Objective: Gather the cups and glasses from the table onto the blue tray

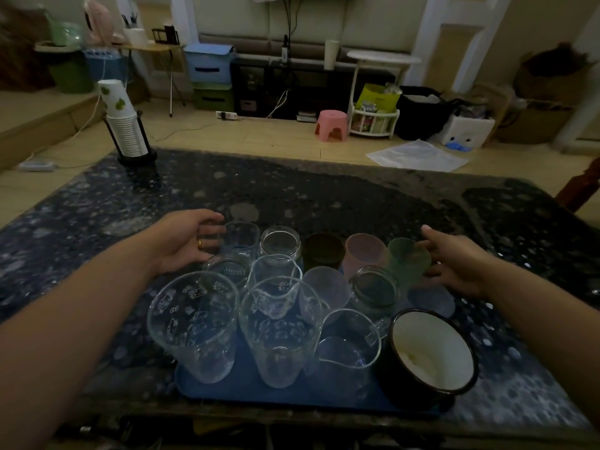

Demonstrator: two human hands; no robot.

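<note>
Dim room with a tan tiled floor point(266, 134). A pink stool point(331, 124) stands before a dark low cabinet point(285, 89); a white round side table point(378, 60), stacked storage boxes point(211, 76) and a woven basket point(548, 82) line the pale wall point(357, 17).

The blue tray point(227, 389) is mostly hidden under glasses, and whether either hand grips anything is unclear.

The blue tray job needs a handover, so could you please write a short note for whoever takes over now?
Left hand: fingers loosely curled beside the far-left clear glass, grip unclear.
Right hand: at the green cup, grip unclear.
The blue tray holds the crowded cups and glasses, with the enamel mug at its near right.
Done: all loose cups and glasses appear gathered.
Left: only the paper cup stack stands apart, in its holder.
</note>
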